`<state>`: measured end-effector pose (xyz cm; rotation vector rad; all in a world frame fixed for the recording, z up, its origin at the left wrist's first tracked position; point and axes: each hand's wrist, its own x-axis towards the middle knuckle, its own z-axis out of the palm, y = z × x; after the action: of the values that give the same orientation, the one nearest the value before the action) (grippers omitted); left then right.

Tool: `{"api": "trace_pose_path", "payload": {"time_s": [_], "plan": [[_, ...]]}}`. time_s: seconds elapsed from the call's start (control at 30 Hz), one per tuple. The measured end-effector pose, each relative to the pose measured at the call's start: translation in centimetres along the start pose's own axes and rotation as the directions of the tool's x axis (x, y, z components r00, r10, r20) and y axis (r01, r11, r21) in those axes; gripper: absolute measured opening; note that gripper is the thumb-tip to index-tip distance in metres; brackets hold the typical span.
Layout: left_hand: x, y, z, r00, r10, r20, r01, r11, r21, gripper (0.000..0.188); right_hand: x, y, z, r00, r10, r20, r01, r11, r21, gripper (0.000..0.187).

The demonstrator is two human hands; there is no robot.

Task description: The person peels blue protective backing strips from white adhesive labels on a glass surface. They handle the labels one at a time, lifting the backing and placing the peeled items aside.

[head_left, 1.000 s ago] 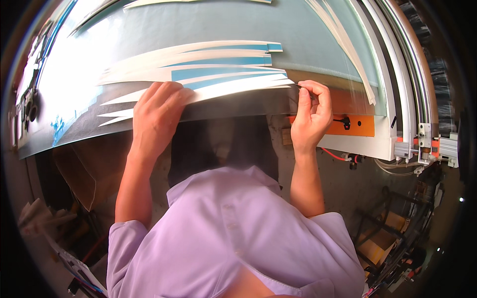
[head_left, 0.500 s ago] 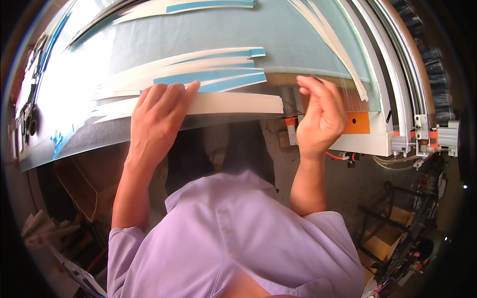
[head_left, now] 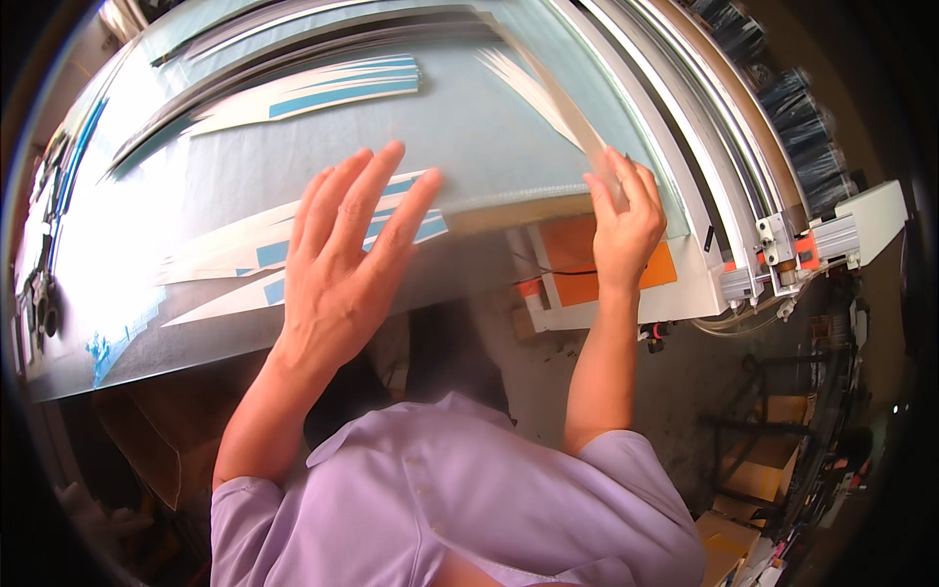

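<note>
My right hand (head_left: 628,223) is closed, its fingertips pinching the near end of a long pale strip (head_left: 553,86). The strip slants away to the far left and is blurred along its length. My left hand (head_left: 347,249) is spread with nothing in its fingers. It is over a fanned bunch of white-and-blue strips (head_left: 230,245) near the front edge of the glass-like tabletop (head_left: 469,127), partly covering them. Farther back lies a second bunch of white-and-blue strips (head_left: 342,90). A group of white strips (head_left: 528,93) lies just left of the held one.
Along the right side run white and metal rails (head_left: 675,127), ending in a metal fitting (head_left: 778,245). An orange panel (head_left: 567,262) sits below the table's right part. Long dark strips (head_left: 293,54) cross the back. Scissors (head_left: 44,305) lie at the left edge.
My left hand has lifted and spread from the white strip it was pressing. My right hand now holds a long strip; the wide white strip is gone from the front edge. The view has shifted.
</note>
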<state>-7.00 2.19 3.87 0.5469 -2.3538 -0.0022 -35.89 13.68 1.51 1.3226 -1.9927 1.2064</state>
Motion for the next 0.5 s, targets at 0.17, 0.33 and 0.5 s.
{"api": "trace_pose_path", "payload": {"time_s": [0.17,0.33,0.5], "plan": [[-2.4,-0.2,2.1,0.983,0.016,0.183,-0.001,0.997,-0.078,0.069,0.4,9.0,1.6,0.998,0.052,0.044,-0.036,0.951,-0.308,0.032],[-3.6,0.2,3.2,0.966,-0.062,0.250,0.087,0.992,-0.092,0.058,-1.4,6.3,2.6,0.991,0.121,0.058,-0.114,0.988,-0.101,0.032],[-4.5,0.0,3.6,0.969,-0.067,0.237,0.095,0.990,-0.107,0.051,-5.1,-5.6,3.6,0.899,0.374,0.229,-0.435,0.823,0.364,0.036]]}}
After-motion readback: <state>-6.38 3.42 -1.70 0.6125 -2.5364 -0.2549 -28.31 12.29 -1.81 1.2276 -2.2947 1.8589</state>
